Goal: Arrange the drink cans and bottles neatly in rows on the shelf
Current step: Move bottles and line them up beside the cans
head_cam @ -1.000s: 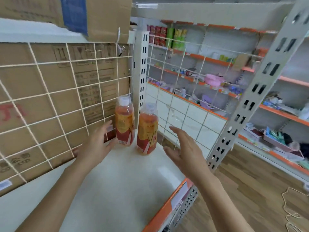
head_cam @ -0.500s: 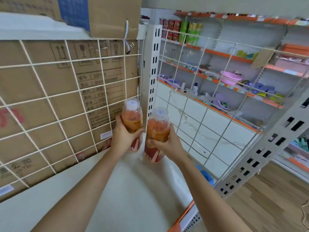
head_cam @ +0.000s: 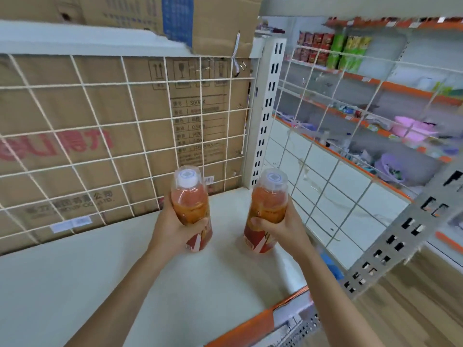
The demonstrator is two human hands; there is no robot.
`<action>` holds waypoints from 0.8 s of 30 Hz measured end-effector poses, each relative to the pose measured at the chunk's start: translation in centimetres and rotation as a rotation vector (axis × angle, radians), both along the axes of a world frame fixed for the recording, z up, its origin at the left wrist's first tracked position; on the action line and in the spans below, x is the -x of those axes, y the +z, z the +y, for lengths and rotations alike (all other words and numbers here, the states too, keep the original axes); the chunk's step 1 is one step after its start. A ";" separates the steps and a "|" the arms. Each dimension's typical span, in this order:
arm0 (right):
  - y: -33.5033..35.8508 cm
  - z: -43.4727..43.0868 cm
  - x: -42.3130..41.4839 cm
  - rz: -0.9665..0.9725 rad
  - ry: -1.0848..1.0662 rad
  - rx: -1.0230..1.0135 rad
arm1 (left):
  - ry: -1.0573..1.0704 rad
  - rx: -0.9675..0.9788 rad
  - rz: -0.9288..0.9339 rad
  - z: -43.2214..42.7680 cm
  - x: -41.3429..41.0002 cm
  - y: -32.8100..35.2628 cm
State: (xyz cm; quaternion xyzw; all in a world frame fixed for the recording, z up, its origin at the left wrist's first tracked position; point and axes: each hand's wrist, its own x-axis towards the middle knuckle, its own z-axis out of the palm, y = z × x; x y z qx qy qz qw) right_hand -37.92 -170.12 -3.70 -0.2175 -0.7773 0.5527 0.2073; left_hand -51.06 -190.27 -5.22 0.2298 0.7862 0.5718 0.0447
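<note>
Two orange drink bottles with white caps and red-and-white labels stand upright side by side above the white shelf (head_cam: 105, 284). My left hand (head_cam: 172, 227) grips the left bottle (head_cam: 189, 200) around its middle. The right bottle (head_cam: 269, 205) is held the same way by my right hand (head_cam: 285, 230). The bottles are about a hand's width apart, near the shelf's back right corner. Whether their bases touch the shelf I cannot tell.
A white wire grid (head_cam: 100, 146) backs the shelf, with a cardboard box (head_cam: 150, 116) behind it. A second wire grid (head_cam: 338, 159) and a perforated upright (head_cam: 265, 116) close the right side. The orange front edge (head_cam: 263, 321) is at lower right. Stocked shelves (head_cam: 375, 83) stand beyond.
Both hands went from open beside the bottles to gripping one each. Since half a second ago the two bottles have moved apart and toward me.
</note>
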 end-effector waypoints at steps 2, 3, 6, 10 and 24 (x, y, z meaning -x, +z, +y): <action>-0.1 -0.3 -1.2 -0.003 0.028 -0.009 | 0.067 0.007 -0.009 -1.9 -1.8 0.2; -0.2 -0.4 -1.8 -0.002 0.036 -0.018 | 0.102 0.016 -0.010 -2.9 -2.7 0.4; 0.0 -0.9 -3.3 0.003 0.048 -0.039 | 0.177 -0.004 -0.010 -5.5 -5.6 0.7; 0.3 -1.1 -4.8 0.008 0.092 -0.037 | 0.300 0.019 0.011 -8.3 -9.3 0.8; 2.0 -3.3 -9.0 0.252 0.262 -0.010 | 0.868 -0.157 0.097 -14.8 -19.6 2.7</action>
